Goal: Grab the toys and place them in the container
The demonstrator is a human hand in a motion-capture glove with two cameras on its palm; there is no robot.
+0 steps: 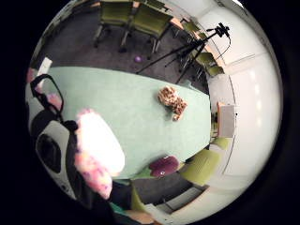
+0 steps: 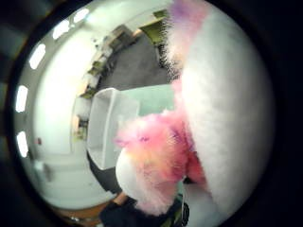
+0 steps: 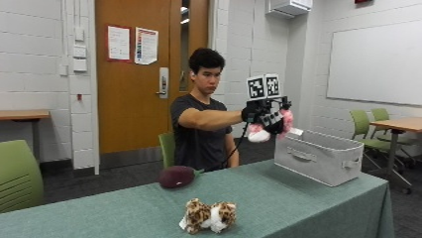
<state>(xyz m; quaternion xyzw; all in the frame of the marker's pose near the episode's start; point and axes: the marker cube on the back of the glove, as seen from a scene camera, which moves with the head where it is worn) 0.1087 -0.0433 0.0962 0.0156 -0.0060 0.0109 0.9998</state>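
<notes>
Fluffy pink-and-white plush toy (image 3: 267,130) was gripped by curled fingers of gloved right hand (image 3: 264,116), held aloft beside grey fabric container (image 3: 318,156).

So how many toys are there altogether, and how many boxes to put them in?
Soft toys: 3 — a pink and white plush toy held up in the gloved right hand, a leopard-spotted plush on the table, and a dark purple eggplant plush on the table.
Containers: 1 — a grey fabric bin at the table's end.
Total: 4
</notes>
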